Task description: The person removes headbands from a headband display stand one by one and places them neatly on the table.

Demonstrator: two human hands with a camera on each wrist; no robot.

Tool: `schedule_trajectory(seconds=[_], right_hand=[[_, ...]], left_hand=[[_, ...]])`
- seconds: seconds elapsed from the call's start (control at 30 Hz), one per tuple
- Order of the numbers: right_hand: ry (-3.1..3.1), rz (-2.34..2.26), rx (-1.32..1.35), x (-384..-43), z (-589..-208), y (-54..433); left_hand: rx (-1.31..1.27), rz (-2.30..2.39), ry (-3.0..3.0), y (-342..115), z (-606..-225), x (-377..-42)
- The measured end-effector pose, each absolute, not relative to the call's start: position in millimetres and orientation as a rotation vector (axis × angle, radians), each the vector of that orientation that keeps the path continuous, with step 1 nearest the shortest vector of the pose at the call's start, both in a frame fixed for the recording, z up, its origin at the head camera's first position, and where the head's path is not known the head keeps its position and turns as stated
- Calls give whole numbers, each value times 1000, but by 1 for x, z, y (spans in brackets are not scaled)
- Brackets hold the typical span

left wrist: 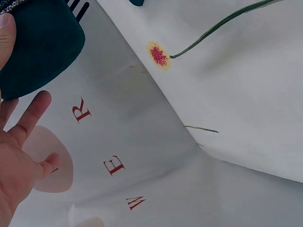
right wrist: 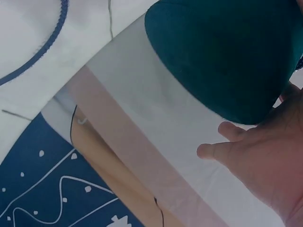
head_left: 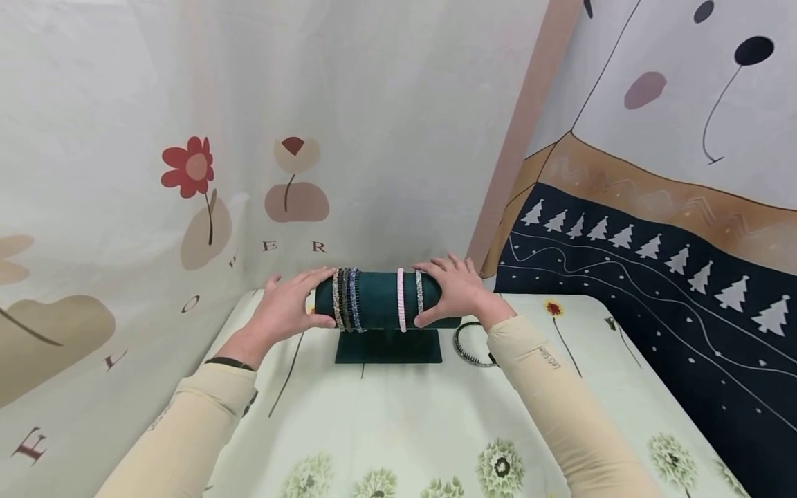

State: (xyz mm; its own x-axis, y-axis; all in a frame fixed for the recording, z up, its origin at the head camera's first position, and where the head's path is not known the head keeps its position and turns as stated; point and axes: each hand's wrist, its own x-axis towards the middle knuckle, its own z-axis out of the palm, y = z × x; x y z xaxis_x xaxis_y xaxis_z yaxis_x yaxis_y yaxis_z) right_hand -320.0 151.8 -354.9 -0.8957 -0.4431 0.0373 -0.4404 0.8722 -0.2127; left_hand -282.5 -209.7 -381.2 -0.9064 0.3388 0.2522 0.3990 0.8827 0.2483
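Note:
A dark green velvet display stand [head_left: 378, 297] stands on the table, its padded roll lying crosswise over a flat base [head_left: 389, 347]. My left hand [head_left: 283, 308] grips the roll's left end, thumb in front and fingers over the top. At the other end my right hand [head_left: 457, 287] holds it the same way, thumb beside a silvery headband [head_left: 420, 290]. A pink headband [head_left: 401, 299] circles the roll just left of that one. Several glittery dark and beige headbands [head_left: 346, 299] sit close together near my left fingers. In both wrist views some fingers spread past the roll's rounded end [right wrist: 213, 61].
A dark hoop-shaped headband [head_left: 462, 346] with a toothed inner edge lies on the table right of the base, partly behind my right forearm. The pale flowered tablecloth [head_left: 386, 415] reaches back to a printed curtain [head_left: 398, 138]. A dark blue tree-patterned cloth [head_left: 623, 277] hangs at right.

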Motion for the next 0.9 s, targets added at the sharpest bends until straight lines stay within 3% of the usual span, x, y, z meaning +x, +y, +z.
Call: schedule_trajectory(seconds=[0.9], right_hand=[[2851,-863,-545,-322,-372,206]], left_hand=[[-559,-458,-2868,-209,-381,-282]])
